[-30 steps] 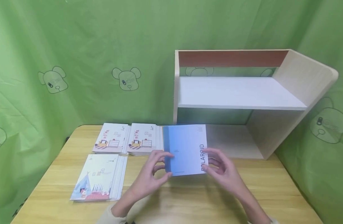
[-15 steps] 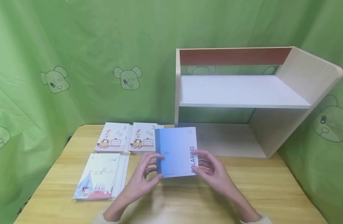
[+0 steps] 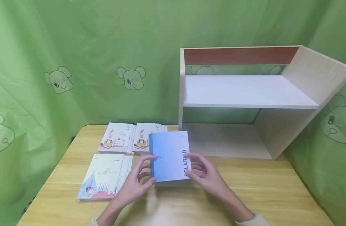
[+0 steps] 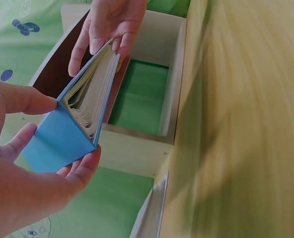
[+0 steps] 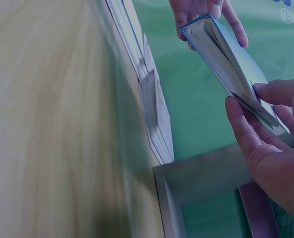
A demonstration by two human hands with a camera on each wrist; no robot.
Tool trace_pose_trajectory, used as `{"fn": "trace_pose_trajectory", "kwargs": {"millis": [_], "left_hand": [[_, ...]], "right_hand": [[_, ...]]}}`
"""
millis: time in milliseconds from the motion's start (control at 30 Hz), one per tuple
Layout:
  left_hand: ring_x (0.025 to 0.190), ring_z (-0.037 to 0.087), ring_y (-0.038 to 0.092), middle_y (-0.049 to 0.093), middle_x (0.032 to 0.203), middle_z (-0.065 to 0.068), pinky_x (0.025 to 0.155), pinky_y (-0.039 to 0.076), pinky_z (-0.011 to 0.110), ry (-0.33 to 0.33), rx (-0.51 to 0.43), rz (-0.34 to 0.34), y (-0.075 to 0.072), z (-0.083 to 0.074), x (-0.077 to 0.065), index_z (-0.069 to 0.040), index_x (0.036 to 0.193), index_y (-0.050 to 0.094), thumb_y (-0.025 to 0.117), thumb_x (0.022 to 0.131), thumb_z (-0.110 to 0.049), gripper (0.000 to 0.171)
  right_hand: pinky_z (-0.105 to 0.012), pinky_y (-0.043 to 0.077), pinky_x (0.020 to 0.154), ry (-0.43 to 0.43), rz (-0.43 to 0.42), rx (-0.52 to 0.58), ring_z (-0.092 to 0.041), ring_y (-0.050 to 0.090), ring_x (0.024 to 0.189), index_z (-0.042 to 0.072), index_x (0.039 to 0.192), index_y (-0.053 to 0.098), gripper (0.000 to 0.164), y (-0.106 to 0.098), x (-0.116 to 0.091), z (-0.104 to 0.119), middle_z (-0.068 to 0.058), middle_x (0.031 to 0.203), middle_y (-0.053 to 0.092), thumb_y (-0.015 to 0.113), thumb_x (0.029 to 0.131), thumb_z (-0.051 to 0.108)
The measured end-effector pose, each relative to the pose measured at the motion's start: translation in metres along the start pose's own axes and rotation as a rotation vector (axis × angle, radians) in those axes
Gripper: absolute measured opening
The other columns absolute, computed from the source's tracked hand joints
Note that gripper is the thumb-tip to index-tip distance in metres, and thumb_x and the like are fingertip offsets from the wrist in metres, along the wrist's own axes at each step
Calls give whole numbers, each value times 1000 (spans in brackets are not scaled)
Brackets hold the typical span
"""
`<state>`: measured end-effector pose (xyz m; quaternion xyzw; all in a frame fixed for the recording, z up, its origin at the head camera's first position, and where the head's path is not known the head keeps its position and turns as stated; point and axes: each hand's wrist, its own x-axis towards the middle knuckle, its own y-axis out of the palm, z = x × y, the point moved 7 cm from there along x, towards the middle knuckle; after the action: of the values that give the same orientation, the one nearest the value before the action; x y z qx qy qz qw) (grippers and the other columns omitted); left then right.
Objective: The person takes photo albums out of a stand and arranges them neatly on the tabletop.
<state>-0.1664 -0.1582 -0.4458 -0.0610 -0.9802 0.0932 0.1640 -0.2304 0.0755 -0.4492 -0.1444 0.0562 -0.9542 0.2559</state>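
A thick album (image 3: 170, 153) with a blue-to-white cover marked POLAROID is held above the table, tilted toward the head camera. My left hand (image 3: 137, 177) grips its blue spine edge between thumb and fingers. On the opposite, lighter edge, my right hand (image 3: 205, 175) pinches it, thumb on the front cover. In the left wrist view the blue spine (image 4: 62, 139) and fanned page edges show between the covers. From the right wrist, the album's pages (image 5: 219, 54) appear slightly parted. Parts of the fingers behind it are hidden in the head view.
White illustrated booklets lie in overlapping rows on the left: two rear groups (image 3: 115, 138) (image 3: 141, 136) and a front group (image 3: 103, 175). A two-level wooden shelf (image 3: 249, 89) stands at the back right of the wooden table (image 3: 260, 185). Green curtain (image 3: 90, 37) hangs behind.
Both hands have carried the album leftward and slightly nearer, so it now covers part of the second rear booklet group. The grip looks the same, and the head view has shifted slightly.
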Motion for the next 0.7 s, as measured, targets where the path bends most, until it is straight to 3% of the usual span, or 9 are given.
{"fn": "trace_pose_trajectory", "kwargs": {"millis": [267, 700], "left_hand": [[120, 37, 51, 43, 149, 10, 101, 54, 50, -50, 35, -24, -13, 16, -10, -17, 146, 47, 71, 84, 9, 72], [124, 39, 49, 39, 150, 8, 102, 52, 51, -181, 110, -74, -32, 31, -24, -24, 147, 47, 70, 80, 11, 79]], "right_hand": [[-37, 61, 88, 54, 5, 34, -32, 68, 105, 16, 138, 58, 54, 21, 4, -16, -16, 132, 61, 76, 90, 1], [-36, 62, 85, 57, 39, 100, -36, 70, 99, 7, 138, 58, 55, 51, 11, -31, -24, 125, 62, 73, 88, -8]]}}
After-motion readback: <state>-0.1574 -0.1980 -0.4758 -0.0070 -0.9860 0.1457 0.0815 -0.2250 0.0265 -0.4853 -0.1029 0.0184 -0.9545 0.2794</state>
